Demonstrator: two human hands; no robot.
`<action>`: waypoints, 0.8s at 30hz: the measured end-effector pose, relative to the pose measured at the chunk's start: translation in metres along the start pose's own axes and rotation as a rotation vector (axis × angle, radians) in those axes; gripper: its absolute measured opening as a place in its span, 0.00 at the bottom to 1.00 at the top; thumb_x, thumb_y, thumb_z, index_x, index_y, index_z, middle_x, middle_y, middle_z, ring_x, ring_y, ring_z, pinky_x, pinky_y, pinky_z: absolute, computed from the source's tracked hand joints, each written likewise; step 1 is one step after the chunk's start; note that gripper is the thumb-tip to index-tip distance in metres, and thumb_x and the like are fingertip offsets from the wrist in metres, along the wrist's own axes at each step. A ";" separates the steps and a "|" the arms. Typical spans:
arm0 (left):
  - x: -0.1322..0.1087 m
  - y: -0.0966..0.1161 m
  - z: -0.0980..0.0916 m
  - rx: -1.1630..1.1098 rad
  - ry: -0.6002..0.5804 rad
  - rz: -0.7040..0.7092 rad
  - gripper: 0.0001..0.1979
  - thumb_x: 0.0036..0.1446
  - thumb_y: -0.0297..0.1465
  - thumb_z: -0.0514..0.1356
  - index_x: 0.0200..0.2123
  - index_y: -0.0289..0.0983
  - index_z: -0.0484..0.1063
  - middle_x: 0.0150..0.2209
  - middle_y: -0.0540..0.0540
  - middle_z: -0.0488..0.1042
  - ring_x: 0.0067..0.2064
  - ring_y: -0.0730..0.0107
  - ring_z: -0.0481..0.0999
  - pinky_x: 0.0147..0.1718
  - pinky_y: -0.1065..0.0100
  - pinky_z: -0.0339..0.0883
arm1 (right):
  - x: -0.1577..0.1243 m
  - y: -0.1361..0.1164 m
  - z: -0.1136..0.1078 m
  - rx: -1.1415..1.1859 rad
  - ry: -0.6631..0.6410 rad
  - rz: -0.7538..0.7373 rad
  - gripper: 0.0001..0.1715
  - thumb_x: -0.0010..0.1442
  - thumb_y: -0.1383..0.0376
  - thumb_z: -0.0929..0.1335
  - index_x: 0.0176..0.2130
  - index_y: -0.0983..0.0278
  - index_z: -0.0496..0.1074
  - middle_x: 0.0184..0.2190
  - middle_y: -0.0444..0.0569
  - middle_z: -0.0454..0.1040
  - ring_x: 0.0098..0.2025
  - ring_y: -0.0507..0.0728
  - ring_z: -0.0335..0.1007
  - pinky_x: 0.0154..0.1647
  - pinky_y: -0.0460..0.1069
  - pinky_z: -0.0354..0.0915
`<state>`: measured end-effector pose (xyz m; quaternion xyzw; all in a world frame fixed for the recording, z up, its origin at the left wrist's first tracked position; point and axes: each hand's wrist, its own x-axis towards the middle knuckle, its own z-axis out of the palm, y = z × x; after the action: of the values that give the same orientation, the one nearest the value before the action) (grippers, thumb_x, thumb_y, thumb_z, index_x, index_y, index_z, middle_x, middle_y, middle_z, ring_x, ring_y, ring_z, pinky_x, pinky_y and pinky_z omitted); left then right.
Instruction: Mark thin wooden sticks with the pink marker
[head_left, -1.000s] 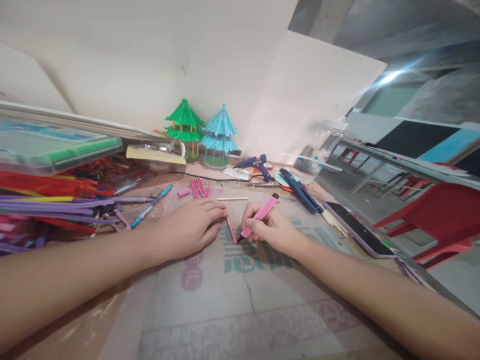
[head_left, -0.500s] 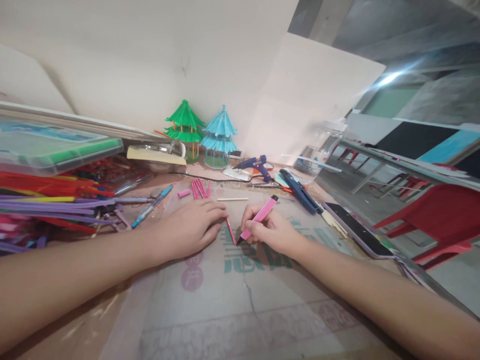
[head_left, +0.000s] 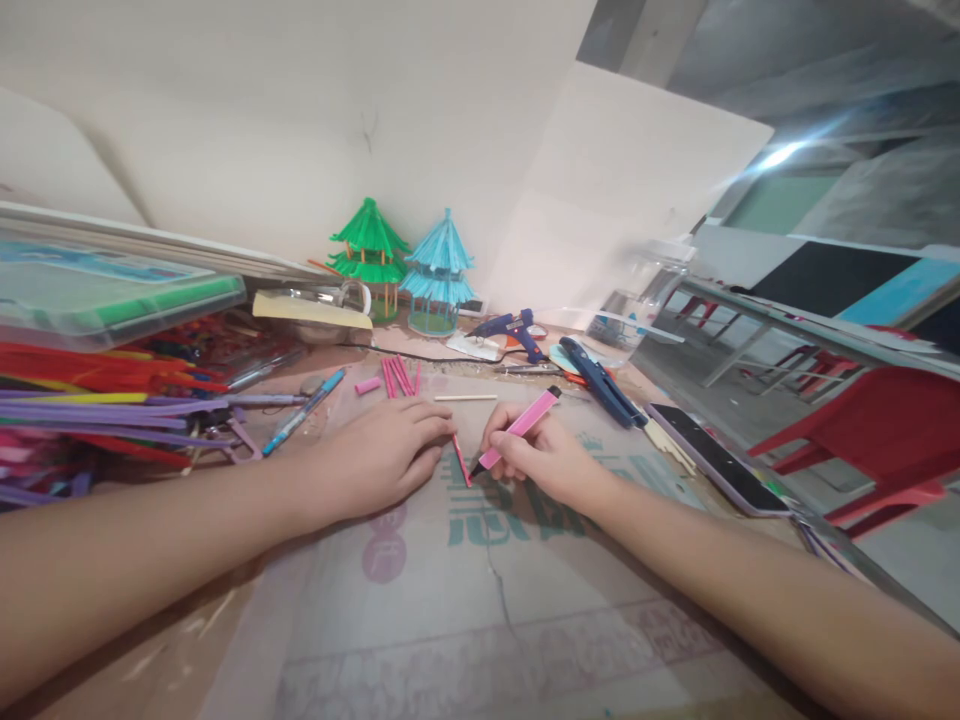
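Observation:
Held like a pen in my right hand (head_left: 540,450) is a pink marker (head_left: 517,430), its dark tip at the lower end of a thin pink stick (head_left: 461,460). My left hand (head_left: 390,450) rests on the plastic sheet (head_left: 420,620), its fingertips pinning the upper end of that stick; its grip is partly hidden. Beyond the hands lies an uncoloured stick (head_left: 465,398). Several pink sticks (head_left: 401,376) sit behind my left hand, beside a pink marker cap (head_left: 367,386).
At the back stand a green pagoda model (head_left: 369,260), a blue one (head_left: 439,275) and a glue gun (head_left: 517,330). On the right are a utility knife (head_left: 600,385) and a phone (head_left: 712,460). Pipe cleaners (head_left: 112,415), a plastic box (head_left: 120,300) and a blue pen (head_left: 304,412) occupy the left.
The marker tip has shifted slightly up and is now against the stick's lower end. My left hand has stayed in place.

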<state>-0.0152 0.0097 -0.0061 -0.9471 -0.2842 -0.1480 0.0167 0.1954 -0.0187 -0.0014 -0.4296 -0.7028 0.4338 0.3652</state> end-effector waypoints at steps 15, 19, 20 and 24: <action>0.000 0.001 -0.002 -0.108 -0.004 0.022 0.15 0.63 0.26 0.51 0.49 0.35 0.72 0.52 0.41 0.74 0.52 0.60 0.73 0.53 0.58 0.65 | 0.005 0.003 0.002 0.024 0.056 0.006 0.09 0.56 0.60 0.66 0.29 0.63 0.65 0.18 0.41 0.68 0.18 0.48 0.61 0.18 0.42 0.58; 0.000 0.001 -0.004 -0.139 -0.012 0.014 0.15 0.62 0.26 0.51 0.49 0.36 0.71 0.50 0.42 0.75 0.52 0.60 0.73 0.52 0.58 0.66 | 0.005 0.003 0.002 0.012 0.069 0.020 0.09 0.56 0.60 0.66 0.30 0.63 0.66 0.18 0.41 0.69 0.18 0.47 0.60 0.19 0.42 0.58; 0.000 0.001 -0.004 -0.139 -0.009 0.013 0.15 0.62 0.26 0.51 0.49 0.36 0.71 0.50 0.42 0.75 0.51 0.60 0.73 0.52 0.58 0.66 | 0.005 0.004 0.002 0.009 0.068 0.021 0.09 0.56 0.60 0.66 0.30 0.63 0.66 0.19 0.41 0.69 0.18 0.47 0.60 0.19 0.42 0.59; 0.000 0.001 -0.003 -0.151 -0.004 0.026 0.15 0.63 0.26 0.51 0.49 0.37 0.72 0.49 0.42 0.75 0.51 0.61 0.73 0.52 0.59 0.66 | 0.006 0.004 0.002 0.005 0.065 0.034 0.09 0.56 0.59 0.66 0.31 0.63 0.66 0.20 0.42 0.71 0.18 0.48 0.61 0.19 0.42 0.59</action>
<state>-0.0151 0.0086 -0.0027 -0.9496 -0.2599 -0.1669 -0.0534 0.1926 -0.0133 -0.0048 -0.4544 -0.6820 0.4276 0.3815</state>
